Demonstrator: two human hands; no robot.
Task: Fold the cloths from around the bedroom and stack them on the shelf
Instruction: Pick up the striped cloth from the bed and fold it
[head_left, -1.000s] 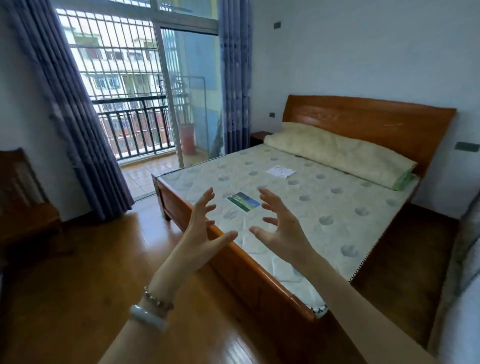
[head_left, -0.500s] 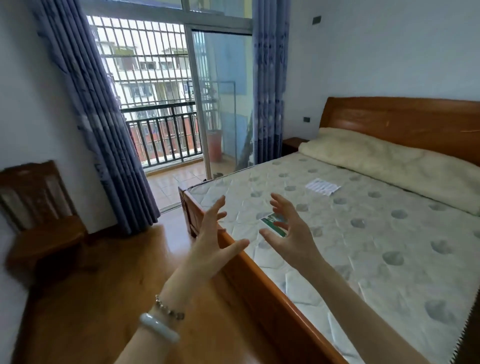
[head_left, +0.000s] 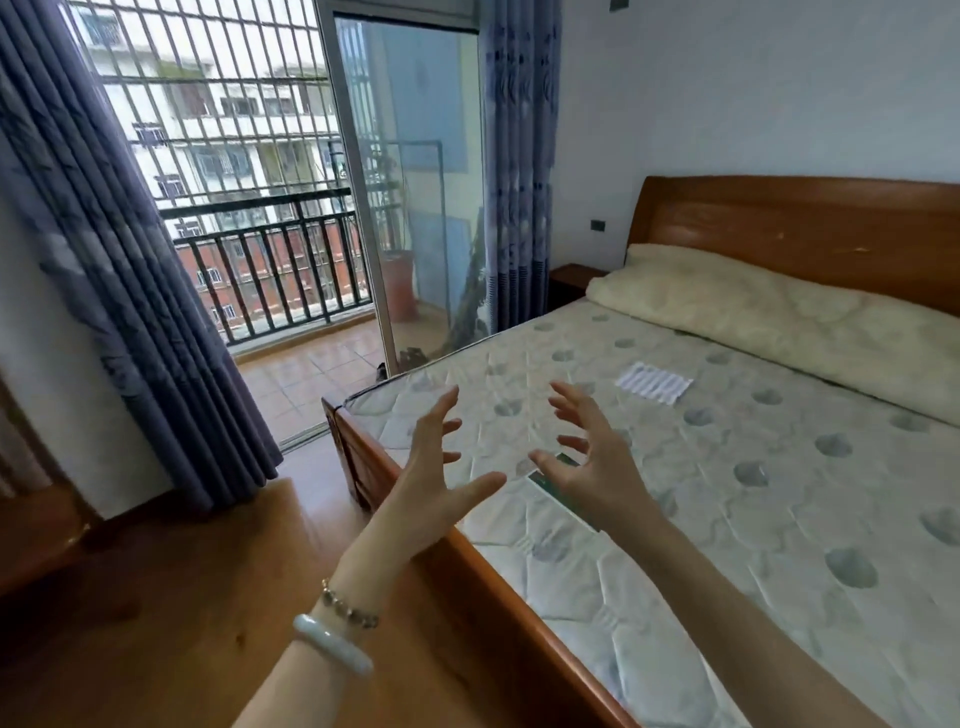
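Both hands were up, palms facing each other & empty: left hand (head_left: 431, 478) hung over the side rail of the orange-brown wooden bed (head_left: 519, 597), right hand (head_left: 592, 462) over its pale quilted grey-dotted mattress (head_left: 779, 519), fingers of each spread apart, slightly bent. A small white striped cloth (head_left: 653, 383) lay flat on the mattress toward the bed's head end, near the long cream pillow (head_left: 779, 312) but apart from it. A green-edged card (head_left: 543, 482) lay on the mattress, partly hidden by the right hand.
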